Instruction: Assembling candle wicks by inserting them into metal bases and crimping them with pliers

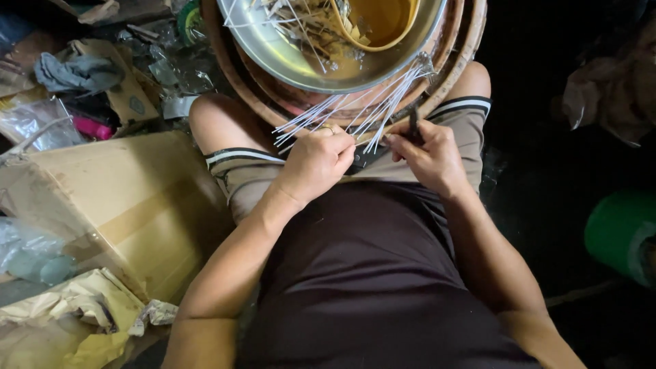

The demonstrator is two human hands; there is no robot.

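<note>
Left hand (318, 160) closed, pinching a fanned bundle of thin white sticks (355, 109) over the lap. Right hand (430, 154) closed on a small dark tool (414, 128). Stick tips resting on the near rim of the round metal bowl (273, 51); sticks and scraps already inside, bundle left in hand.

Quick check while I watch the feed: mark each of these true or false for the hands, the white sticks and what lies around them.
1. The left hand grips a bundle of thin white sticks. True.
2. The right hand rests flat on the cardboard box. False: it is by the sticks and holds a small dark tool; the cardboard box lies to the person's left.
3. The metal bowl sits in a round woven tray. True.
4. The sticks stand upright in a jar. False: they fan out from the left hand toward the bowl's rim.
5. A green roll lies to the right. True.
</note>
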